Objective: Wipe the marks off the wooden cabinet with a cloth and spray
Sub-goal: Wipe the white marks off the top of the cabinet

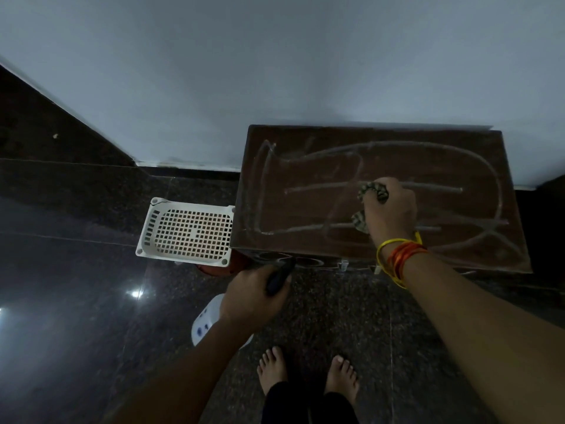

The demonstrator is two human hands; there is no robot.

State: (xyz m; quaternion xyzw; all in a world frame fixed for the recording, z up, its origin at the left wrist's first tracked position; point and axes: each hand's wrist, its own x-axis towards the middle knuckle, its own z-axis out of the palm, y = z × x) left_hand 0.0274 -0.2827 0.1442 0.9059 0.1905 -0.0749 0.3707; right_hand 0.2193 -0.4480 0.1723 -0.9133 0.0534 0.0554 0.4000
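The dark brown wooden cabinet point(305, 191) stands against the wall, its top covered with pale chalky marks point(336, 186) in loops and lines. My right hand point(391, 209) presses a patterned green-and-white cloth point(374, 191) on the middle of the top. My left hand point(253, 295) hangs in front of the cabinet's lower left corner, closed around a dark spray head point(279, 278). The white bottle point(208, 322) of the spray shows below that hand.
A white perforated plastic basket point(186, 231) stands left of the cabinet on an orange-red thing. The floor is dark polished granite with light reflections. My bare feet point(305, 374) stand in front of the cabinet. A pale wall rises behind.
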